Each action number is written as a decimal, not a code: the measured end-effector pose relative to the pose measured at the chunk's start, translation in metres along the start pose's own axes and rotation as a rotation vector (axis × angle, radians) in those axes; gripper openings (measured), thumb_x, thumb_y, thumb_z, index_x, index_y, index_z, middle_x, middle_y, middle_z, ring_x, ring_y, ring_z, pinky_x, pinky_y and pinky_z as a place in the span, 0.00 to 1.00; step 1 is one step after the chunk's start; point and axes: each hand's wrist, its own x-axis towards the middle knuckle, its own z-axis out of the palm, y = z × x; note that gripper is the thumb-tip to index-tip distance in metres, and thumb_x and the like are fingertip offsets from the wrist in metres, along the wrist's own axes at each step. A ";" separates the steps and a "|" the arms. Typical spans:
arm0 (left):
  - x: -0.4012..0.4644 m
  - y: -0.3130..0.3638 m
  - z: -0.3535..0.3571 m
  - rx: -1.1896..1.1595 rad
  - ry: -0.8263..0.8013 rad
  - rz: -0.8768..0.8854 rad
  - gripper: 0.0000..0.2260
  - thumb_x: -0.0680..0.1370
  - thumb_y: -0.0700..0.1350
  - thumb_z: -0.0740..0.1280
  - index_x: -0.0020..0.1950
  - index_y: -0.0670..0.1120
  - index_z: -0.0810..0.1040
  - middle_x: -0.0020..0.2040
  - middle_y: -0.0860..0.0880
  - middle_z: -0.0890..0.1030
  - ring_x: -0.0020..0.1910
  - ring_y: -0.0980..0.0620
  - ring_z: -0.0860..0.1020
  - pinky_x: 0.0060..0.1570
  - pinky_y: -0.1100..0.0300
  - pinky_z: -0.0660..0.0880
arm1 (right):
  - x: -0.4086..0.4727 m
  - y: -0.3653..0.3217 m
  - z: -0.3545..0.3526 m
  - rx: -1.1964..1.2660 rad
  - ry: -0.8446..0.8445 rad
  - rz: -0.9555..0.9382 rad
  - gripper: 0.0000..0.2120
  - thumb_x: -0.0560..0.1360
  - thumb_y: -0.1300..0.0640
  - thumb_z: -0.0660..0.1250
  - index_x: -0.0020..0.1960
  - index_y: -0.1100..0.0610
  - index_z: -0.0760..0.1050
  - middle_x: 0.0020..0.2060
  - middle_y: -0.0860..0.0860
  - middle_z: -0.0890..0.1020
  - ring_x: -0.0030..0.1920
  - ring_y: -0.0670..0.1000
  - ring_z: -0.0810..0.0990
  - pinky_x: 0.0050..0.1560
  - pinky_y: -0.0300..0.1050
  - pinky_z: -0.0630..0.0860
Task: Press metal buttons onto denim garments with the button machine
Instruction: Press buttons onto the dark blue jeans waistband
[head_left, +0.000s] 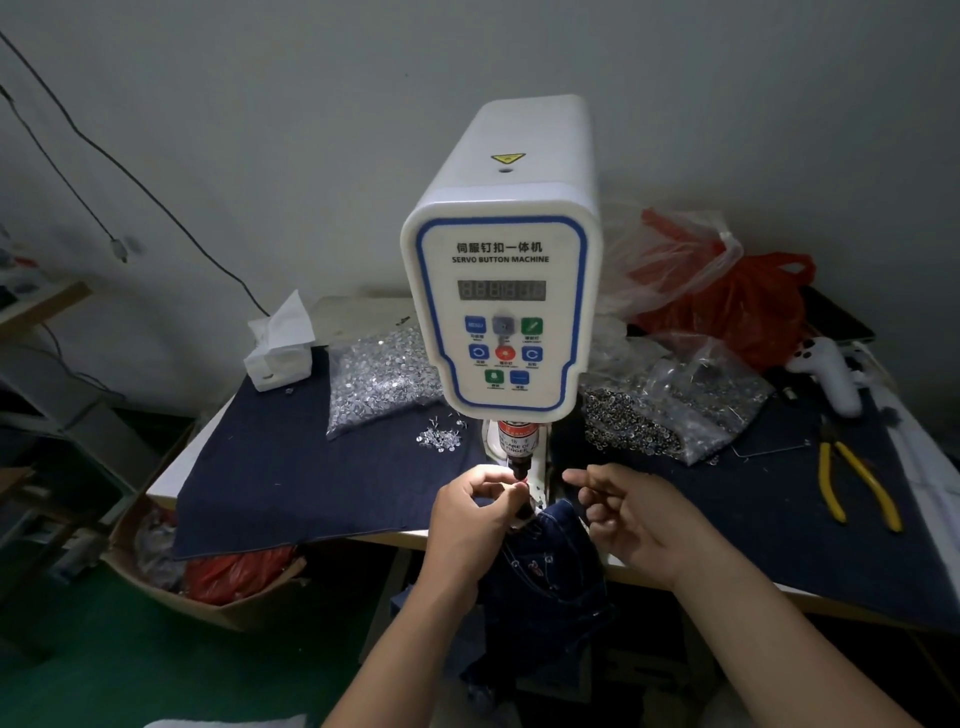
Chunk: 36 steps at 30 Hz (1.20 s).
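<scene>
The denim garment (545, 566) hangs over the table's near edge directly below the button machine (501, 254), its top corner lifted up under the machine's black punch (520, 467). The left hand (470, 512) sits just left of the punch with its fingers curled in, pinching something small at the punch tip; what it pinches is too small to tell. The right hand (623, 506) is just right of the punch, fingers loosely bent and apart, the thumb near the garment's edge; whether it touches the cloth cannot be told. The machine stands upright in the middle of the table (166, 480), its white front panel showing a dark display and coloured keys. A dark blue cloth (270, 457) covers the tabletop around the machine's base. Left of the machine lies a clear bag of silver studs (376, 376), with a few loose studs (439, 436) between it and the punch, and farther left a white tissue pack (280, 345). Right of the machine lies a bag of metal buttons (660, 410), behind it red plastic bags (727, 296), and farther right a white game controller (828, 371) and yellow-handled pliers (857, 480).
</scene>
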 end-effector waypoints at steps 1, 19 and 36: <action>-0.001 0.001 -0.001 0.009 0.001 0.006 0.03 0.76 0.42 0.76 0.44 0.49 0.86 0.38 0.52 0.87 0.34 0.60 0.84 0.33 0.70 0.75 | 0.001 0.000 0.000 0.007 0.000 0.001 0.12 0.81 0.60 0.64 0.52 0.68 0.82 0.30 0.53 0.76 0.26 0.44 0.69 0.22 0.34 0.64; 0.006 0.013 -0.001 0.440 0.016 0.108 0.05 0.75 0.47 0.74 0.42 0.54 0.78 0.38 0.57 0.83 0.39 0.59 0.81 0.38 0.63 0.74 | -0.004 0.000 0.002 -0.026 -0.030 -0.041 0.13 0.81 0.59 0.64 0.52 0.67 0.83 0.30 0.53 0.77 0.25 0.45 0.71 0.24 0.35 0.64; -0.011 0.016 -0.026 -0.215 -0.022 -0.367 0.06 0.78 0.44 0.71 0.41 0.47 0.86 0.39 0.50 0.84 0.44 0.50 0.80 0.45 0.58 0.75 | -0.043 0.012 -0.017 -0.761 -0.131 -0.421 0.07 0.79 0.52 0.70 0.43 0.52 0.84 0.39 0.49 0.84 0.37 0.45 0.77 0.41 0.41 0.75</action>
